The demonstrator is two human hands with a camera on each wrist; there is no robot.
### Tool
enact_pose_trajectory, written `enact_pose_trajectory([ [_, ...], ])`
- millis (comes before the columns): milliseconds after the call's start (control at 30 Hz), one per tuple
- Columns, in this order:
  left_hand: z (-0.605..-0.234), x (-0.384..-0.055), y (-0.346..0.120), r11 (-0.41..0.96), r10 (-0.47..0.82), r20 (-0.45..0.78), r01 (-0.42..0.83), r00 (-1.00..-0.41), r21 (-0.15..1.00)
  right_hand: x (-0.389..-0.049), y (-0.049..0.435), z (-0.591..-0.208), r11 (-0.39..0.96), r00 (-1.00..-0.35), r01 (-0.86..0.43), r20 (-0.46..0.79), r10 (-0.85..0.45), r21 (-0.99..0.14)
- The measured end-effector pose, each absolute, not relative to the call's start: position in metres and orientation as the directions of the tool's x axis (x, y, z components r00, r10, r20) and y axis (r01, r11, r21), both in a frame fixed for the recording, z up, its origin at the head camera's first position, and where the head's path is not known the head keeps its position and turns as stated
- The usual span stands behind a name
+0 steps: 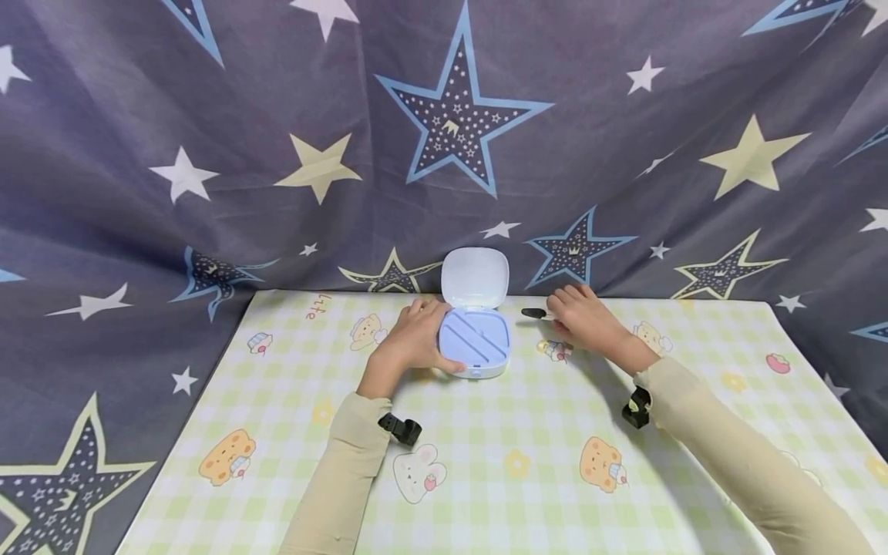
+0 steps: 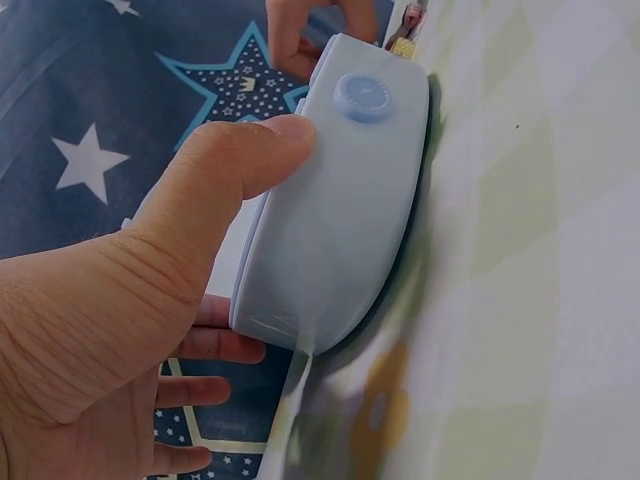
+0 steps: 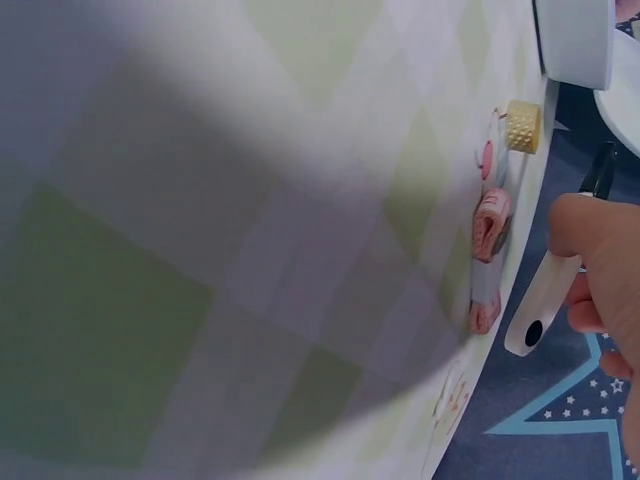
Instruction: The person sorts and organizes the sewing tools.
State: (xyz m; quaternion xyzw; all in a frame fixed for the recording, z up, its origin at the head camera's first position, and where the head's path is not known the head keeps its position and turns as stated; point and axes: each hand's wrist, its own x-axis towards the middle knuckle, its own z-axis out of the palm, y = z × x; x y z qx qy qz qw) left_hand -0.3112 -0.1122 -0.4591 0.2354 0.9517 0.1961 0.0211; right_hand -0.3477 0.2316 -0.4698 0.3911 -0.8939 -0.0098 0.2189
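Observation:
A pale blue box with divided compartments sits at the back of the table, its white-looking lid raised behind it. My left hand grips the box's left side, thumb laid on the front wall near a round blue button. To the right of the box, my right hand pinches a small tool with a white handle, a dark oval spot at one end and a black tip. The black end points left toward the box. Part of the tool is hidden by the fingers.
Below the right hand lie a yellow dimpled thimble-like piece and a pink folded-looking item. A checked tablecloth with printed cartoon animals covers the table. Behind its far edge hangs a dark star-patterned cloth.

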Motion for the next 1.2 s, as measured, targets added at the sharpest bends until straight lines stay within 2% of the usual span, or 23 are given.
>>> enact_pose_trajectory([
  [300,-0.457,-0.312,-0.113,0.816,0.461,0.041,0.442,-0.886,0.372,-0.338,0.229,-0.459,0.701,-0.588,-0.703,0.457,-0.667,0.119],
  [700,-0.454,-0.309,-0.111,0.808,0.464,0.044,0.443,-0.885,0.388,-0.318,0.219,-0.439,0.718,-0.639,-0.695,0.491,-0.592,-0.039],
  [967,-0.458,-0.307,-0.110,0.811,0.468,0.029,0.443,-0.883,0.382,-0.309,0.200,-0.432,0.692,-0.644,-0.709,0.525,-0.556,-0.136],
  [1200,-0.456,-0.310,-0.111,0.813,0.469,0.038,0.448,-0.882,0.373,-0.302,0.179,-0.423,0.676,-0.665,-0.710,0.501,-0.553,-0.197],
])
